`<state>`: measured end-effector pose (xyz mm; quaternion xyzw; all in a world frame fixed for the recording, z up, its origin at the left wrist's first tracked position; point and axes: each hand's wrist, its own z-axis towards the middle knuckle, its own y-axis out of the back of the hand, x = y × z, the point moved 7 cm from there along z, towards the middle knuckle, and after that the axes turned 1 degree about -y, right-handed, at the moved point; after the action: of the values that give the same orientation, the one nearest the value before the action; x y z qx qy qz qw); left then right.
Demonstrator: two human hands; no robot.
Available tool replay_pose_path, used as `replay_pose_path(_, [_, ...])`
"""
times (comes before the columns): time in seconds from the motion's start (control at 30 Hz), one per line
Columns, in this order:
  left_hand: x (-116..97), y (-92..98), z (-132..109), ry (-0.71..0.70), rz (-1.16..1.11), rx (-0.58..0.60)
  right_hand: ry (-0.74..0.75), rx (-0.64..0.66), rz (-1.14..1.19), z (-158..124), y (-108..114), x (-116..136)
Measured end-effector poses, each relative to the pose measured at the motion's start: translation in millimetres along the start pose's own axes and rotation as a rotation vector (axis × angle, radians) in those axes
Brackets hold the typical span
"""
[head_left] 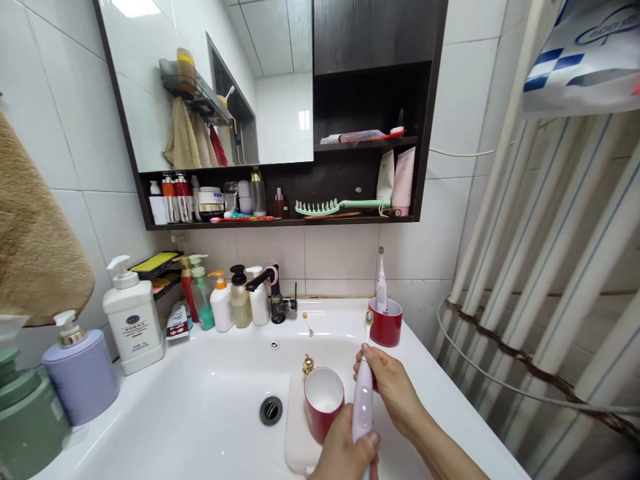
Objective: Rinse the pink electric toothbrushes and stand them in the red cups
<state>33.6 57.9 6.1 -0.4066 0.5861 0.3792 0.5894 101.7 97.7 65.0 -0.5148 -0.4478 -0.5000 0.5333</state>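
Note:
A pale pink electric toothbrush (363, 400) stands nearly upright between my hands, over the right side of the sink. My left hand (345, 448) is closed around the lower part of its handle. At the top, the fingers of my right hand (393, 381) pinch the neck where the brush head (369, 321) joins. Just left of the toothbrush, a red cup (320, 417) with a white inside stands on a white pad (296, 433) in the basin. Behind my right hand, another red cup (386, 325) on the rim holds a second electric toothbrush (382, 290).
A loose brush head (308, 325) lies on the sink ledge beside the black faucet (275, 297). Several pump bottles (223, 303) line the left rim. Above hangs a mirrored cabinet (367, 220) with toiletries. White radiator pipes (550, 293) run along the right.

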Motion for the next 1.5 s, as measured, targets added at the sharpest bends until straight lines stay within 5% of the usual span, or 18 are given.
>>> replay_pose_path(0.17, [2.2,5.9,-0.9,0.03,0.071,-0.048,0.054,-0.106,-0.115,0.6,5.1,4.1])
replay_pose_path(0.37, [-2.3,11.5,-1.6,0.006,0.132,-0.079,0.022,-0.082,-0.037,-0.5,2.3,1.1])
replay_pose_path(0.67, [-29.4,37.0,-2.5,-0.135,0.076,-0.234,0.102,0.23,-0.1,-13.5,-33.8,10.0])
replay_pose_path(0.9, [-59.7,59.6,-7.6,-0.373,0.175,-0.312,0.249,0.209,-0.136,-6.1,-53.1,28.8])
replay_pose_path(1.13, [-46.5,82.2,-7.3,-0.234,0.612,-0.497,0.328,-0.09,-0.247,17.0,-40.9,31.0])
replay_pose_path(1.37, [-25.0,54.2,-3.0,-0.012,1.197,-0.178,0.315,-0.142,-0.621,22.7,-32.3,-1.9])
replay_pose_path(1.5, [-18.6,45.2,5.1,-0.011,1.288,-0.108,0.307,-0.158,-0.773,25.8,-32.4,-18.1])
